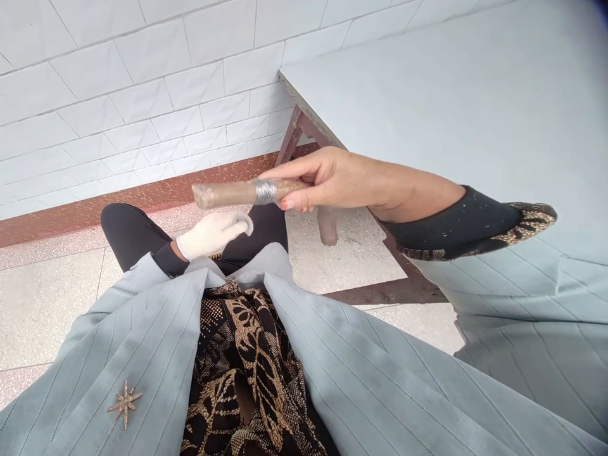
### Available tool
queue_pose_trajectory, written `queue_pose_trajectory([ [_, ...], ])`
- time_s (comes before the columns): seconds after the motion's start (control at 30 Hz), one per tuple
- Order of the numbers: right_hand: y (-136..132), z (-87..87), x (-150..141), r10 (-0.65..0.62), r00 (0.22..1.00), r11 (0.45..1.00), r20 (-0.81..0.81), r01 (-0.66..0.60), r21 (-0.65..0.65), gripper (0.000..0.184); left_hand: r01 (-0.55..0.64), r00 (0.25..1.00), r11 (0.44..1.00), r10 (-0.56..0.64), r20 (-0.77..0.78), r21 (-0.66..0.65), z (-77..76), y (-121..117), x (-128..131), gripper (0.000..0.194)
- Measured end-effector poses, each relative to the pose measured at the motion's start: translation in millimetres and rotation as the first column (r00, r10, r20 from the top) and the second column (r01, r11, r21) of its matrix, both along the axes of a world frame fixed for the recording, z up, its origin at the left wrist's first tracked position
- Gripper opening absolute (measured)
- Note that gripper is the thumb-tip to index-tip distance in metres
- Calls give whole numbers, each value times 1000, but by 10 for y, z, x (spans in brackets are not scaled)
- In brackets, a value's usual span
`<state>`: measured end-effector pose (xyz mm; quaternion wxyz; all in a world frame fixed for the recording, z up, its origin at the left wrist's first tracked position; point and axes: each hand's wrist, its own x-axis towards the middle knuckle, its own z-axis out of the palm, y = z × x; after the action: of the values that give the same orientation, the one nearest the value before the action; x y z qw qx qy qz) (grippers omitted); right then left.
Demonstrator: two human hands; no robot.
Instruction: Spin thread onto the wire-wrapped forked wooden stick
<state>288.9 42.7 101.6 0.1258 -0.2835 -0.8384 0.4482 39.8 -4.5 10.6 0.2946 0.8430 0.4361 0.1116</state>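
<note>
My right hand (318, 180), bare, is closed on a brownish wooden stick (228, 194) held level, its blunt, worn end pointing left. Silver wire (265, 191) is wound round the stick just beyond my fingertips. Below that hand a short, blurred brown piece (327, 227) shows; whether it belongs to the stick I cannot tell. My left hand (213, 234) wears a white knitted glove with grey at the fingertips. It is just under the stick's left part, apart from it, above my lap. Its fingers are curled together, and nothing shows in them.
A pale grey table (427, 107) on reddish-brown legs (291, 136) stands at my right, against the white tiled wall (142, 95). A low brown frame bar (389, 292) runs near the speckled floor (52, 285). My knees are bent in front of me.
</note>
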Motion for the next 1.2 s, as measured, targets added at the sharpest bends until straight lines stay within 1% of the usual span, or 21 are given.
queue_pose_trajectory([
  [0.07,-36,6,-29,-170,982,984,-87,173,30,42,60,990,997,-65,-124,-39,-33,-70,124,36],
  [0.13,-20,-55,-36,-278,958,941,-72,286,180,42,160,946,986,-166,-278,-44,-22,-131,224,36],
  [0.17,10,-108,-28,-308,951,913,-29,304,274,43,216,916,976,-215,-339,-35,-2,-154,260,37],
  [0.23,94,-232,4,-335,942,854,33,289,433,42,302,870,953,-281,-405,-12,58,-186,307,38],
  [0.3,169,-334,41,-345,934,800,99,237,551,39,332,854,943,-299,-426,3,127,-203,332,39],
  [0.4,194,-389,69,-366,909,729,200,146,668,37,353,843,936,-324,-429,-13,219,-218,358,40],
  [0.47,162,-381,69,-360,886,709,291,57,703,36,378,827,926,-346,-443,-18,264,-227,372,37],
  [0.57,128,-382,56,-303,827,730,475,-119,673,30,370,817,929,-316,-483,19,318,-228,349,34],
  [0.6,131,-391,50,-287,796,748,533,-161,644,28,348,824,936,-283,-491,44,336,-220,320,34],
  [0.67,153,-407,38,-256,748,790,613,-204,578,19,286,853,952,-198,-484,114,370,-187,226,35],
  [0.7,165,-409,31,-221,739,811,637,-223,541,15,251,869,956,-152,-470,154,386,-161,164,35],
  [0.77,177,-388,18,-106,748,851,655,-272,449,7,169,907,957,-57,-417,236,413,-92,25,35],
  [0.83,161,-338,6,11,782,880,623,-304,365,9,65,945,957,32,-325,284,427,-7,-109,36],
  [0.87,144,-307,2,56,805,897,591,-300,324,11,14,962,959,65,-266,283,425,38,-167,36],
  [0.93,105,-249,1,148,857,935,493,-283,212,16,-68,984,969,105,-147,237,392,125,-257,35],
  [0.97,89,-225,4,208,877,947,434,-291,133,18,-97,989,976,117,-94,196,358,163,-288,35],
  [1.03,74,-195,16,305,901,948,310,-319,-4,20,-143,989,983,146,-15,115,255,219,-311,36],
  [1.07,75,-189,23,305,918,950,255,-310,-22,25,-163,987,983,163,6,86,190,232,-302,36],
  [1.1,81,-187,31,263,943,963,205,-269,3,31,-188,982,980,187,20,68,121,231,-278,36],
  [1.17,98,-194,41,94,990,987,101,-106,119,45,-207,978,977,207,12,45,-3,190,-184,36],
  [1.2,105,-201,43,-6,999,984,47,-2,177,48,-204,979,978,204,13,31,-47,151,-119,38],
])
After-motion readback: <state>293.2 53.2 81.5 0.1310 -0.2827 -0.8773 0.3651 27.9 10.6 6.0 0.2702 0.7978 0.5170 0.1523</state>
